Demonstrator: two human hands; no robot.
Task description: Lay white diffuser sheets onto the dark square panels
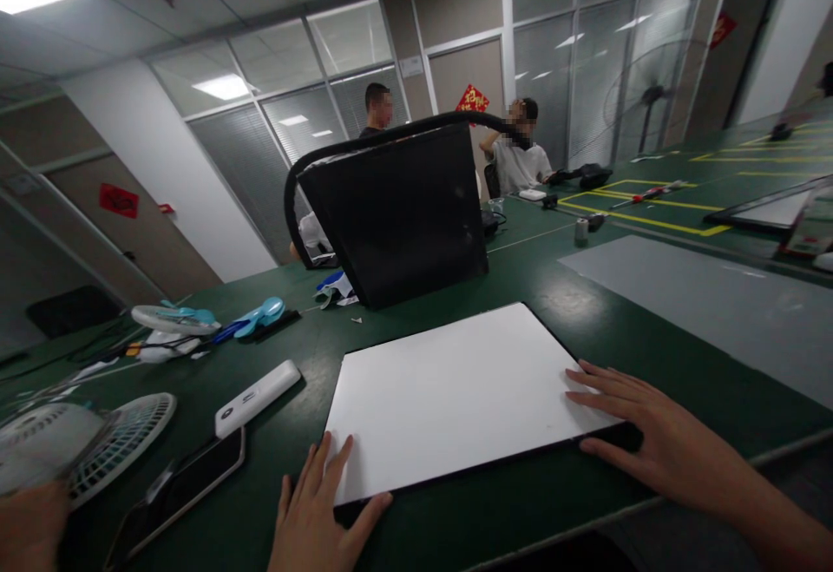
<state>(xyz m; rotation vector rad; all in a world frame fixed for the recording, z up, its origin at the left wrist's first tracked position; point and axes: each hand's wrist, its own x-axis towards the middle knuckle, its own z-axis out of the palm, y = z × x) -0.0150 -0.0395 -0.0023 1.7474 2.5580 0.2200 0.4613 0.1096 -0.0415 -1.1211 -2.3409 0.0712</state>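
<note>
A white rectangular board [449, 398] with thin dark edges lies flat on the green table in front of me. My left hand [322, 511] rests at its near left corner, fingers spread on the white surface and thumb by the front edge. At the near right corner, my right hand [641, 420] lies with its fingers stretched over the side and its thumb along the front edge. Both hands are open and touch the board without closing on it. Behind it stands a large black bag-like case [403, 216] with a curved black strap or tube over the top.
Left of the board are a white handheld device [257, 397], a phone [188, 489] and a white fan [123, 442], with another person's blurred hand [32, 524] beside it. A grey sheet [703, 303] covers the table at right. Two people are beyond the case.
</note>
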